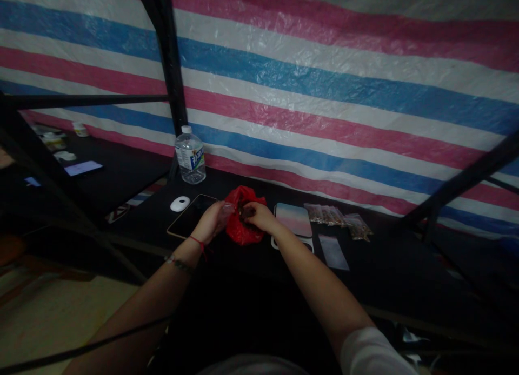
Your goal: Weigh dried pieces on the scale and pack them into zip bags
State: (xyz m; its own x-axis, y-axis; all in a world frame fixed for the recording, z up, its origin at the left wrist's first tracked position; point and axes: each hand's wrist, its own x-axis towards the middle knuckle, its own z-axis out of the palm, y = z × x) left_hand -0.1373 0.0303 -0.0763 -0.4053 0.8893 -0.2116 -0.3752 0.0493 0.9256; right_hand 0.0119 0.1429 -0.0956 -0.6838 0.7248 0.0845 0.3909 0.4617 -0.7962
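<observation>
1. The left hand point(213, 221) was bent beside the mouth of the red bag, its fingers drawn narrow on a piece of clear plastic point(228, 208); the plastic's full shape was hidden.
2. The right hand point(259, 215) reached into the red bag's mouth from the other side, fingers curled at the dark brown material point(245, 213). Whether it gripped any of it, I cannot tell.
3. The red bag point(243, 235) stood crumpled and open between the hands, on the black worktop point(385, 280).
4. A red cord point(198, 242) and a beaded bracelet point(178, 264) circled the left wrist and forearm.
5. Left of the red bag, a dark tablet point(190, 215) lay flat, partly covered by the left hand. A white oval object point(180, 203) lay just beside its far left corner.
6. Behind these, a clear bottle point(191, 167) with a blue-and-green label stood upright near a dark frame post point(172, 78).
7. Right of the red bag lay a pastel blue-and-pink panel point(294, 219), with a white edge point(307, 246) showing nearer the person, partly behind the right forearm.
8. Beyond it, filled clear packets point(328, 215) overlapped in a row, with brown contents. A flat clear pouch point(333, 252) lay nearer the person.
9. On a second dark table point(130, 159) at far left lay a lit screen point(84, 168).
10. A red, white and blue striped sheet point(324, 105) hung behind everything.
</observation>
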